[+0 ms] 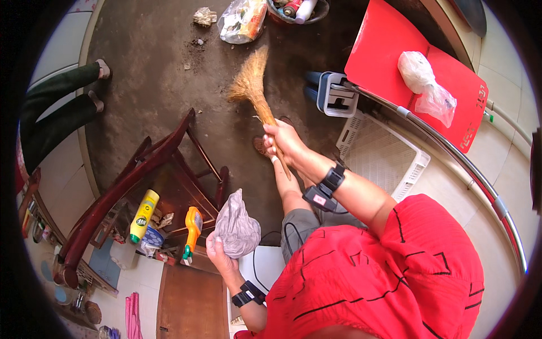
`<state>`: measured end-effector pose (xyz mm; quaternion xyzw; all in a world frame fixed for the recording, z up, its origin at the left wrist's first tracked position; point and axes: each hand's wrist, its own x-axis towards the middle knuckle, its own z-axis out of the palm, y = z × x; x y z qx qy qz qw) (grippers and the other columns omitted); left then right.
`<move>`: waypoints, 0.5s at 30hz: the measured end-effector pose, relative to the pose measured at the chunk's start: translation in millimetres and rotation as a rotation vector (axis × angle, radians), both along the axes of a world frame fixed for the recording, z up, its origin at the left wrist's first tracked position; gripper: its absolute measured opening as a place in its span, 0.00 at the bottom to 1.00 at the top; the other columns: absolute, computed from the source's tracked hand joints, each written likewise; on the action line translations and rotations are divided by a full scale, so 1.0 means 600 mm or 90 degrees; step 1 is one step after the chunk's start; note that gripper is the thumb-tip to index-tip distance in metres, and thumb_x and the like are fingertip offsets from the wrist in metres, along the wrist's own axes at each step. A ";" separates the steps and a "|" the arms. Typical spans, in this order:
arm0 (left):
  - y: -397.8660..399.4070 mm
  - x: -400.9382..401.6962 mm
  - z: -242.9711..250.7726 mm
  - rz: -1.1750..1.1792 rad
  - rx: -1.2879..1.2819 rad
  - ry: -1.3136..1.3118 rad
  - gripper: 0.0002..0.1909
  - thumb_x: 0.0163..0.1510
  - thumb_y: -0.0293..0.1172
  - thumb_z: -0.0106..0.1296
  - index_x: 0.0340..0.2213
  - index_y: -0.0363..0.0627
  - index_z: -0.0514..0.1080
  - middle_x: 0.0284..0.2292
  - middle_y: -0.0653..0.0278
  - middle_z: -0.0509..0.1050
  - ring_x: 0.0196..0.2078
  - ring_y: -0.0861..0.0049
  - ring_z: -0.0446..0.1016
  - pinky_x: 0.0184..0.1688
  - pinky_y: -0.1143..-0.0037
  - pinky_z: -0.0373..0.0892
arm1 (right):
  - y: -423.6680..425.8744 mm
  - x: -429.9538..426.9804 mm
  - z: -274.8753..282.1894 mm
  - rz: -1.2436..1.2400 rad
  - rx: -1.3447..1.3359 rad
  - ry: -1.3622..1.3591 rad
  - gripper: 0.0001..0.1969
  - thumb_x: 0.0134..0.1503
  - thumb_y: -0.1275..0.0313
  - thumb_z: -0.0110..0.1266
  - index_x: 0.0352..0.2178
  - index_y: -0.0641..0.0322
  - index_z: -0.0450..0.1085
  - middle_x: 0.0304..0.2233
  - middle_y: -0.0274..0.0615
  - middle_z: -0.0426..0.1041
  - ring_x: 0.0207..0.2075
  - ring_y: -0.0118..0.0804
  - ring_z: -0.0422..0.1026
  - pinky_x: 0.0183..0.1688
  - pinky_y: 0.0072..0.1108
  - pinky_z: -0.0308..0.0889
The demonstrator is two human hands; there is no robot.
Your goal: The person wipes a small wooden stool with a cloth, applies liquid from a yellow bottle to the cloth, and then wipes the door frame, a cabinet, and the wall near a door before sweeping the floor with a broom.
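My right hand [283, 140] is closed around the handle of a short straw hand broom [254, 87], whose bristles fan out above the dark floor. Crumpled greyish-mauve cloth [237, 229] is held in my left hand [222, 254], beside a dark red wooden chair [178, 156]. On the chair lie a yellow bottle with a green cap [145, 215] and an orange-yellow bottle [193, 226]. Small bits of debris [200, 42] are scattered on the floor beyond the broom, near a crumpled pale piece [205, 17].
A filled clear plastic bag [242, 21] and a bin [322, 12] stand at the top. At right are a red folding board [381, 51] with a knotted bag [423, 80], a white-and-blue container [338, 95], a white crate [381, 148] and a metal rail [457, 156]. Another person's legs [63, 101] are at left.
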<state>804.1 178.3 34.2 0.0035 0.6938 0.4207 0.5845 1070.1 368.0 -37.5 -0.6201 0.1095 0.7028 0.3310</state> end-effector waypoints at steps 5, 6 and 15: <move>-0.024 -0.014 -0.030 0.039 -0.007 -0.017 0.13 0.48 0.27 0.48 0.38 0.37 0.64 0.35 0.60 0.70 0.38 0.74 0.70 0.44 0.75 0.66 | -0.041 -0.019 -0.029 0.095 -0.055 -0.136 0.03 0.55 0.75 0.42 0.31 0.57 0.57 0.16 0.32 0.58 0.14 0.21 0.57 0.11 0.15 0.53; -0.031 -0.016 -0.036 0.051 -0.007 -0.014 0.13 0.48 0.27 0.48 0.38 0.37 0.64 0.35 0.60 0.70 0.38 0.74 0.70 0.44 0.75 0.66 | -0.051 -0.034 -0.060 0.096 -0.062 -0.145 0.03 0.54 0.74 0.43 0.30 0.57 0.56 0.16 0.32 0.59 0.13 0.23 0.57 0.10 0.16 0.52; -0.053 -0.026 -0.048 0.042 -0.015 -0.017 0.12 0.47 0.27 0.48 0.35 0.37 0.67 0.33 0.63 0.70 0.37 0.78 0.69 0.44 0.77 0.64 | 0.162 -0.237 -0.239 0.003 -0.090 0.068 0.07 0.51 0.79 0.36 0.19 0.59 0.54 0.12 0.33 0.57 0.12 0.28 0.58 0.12 0.20 0.57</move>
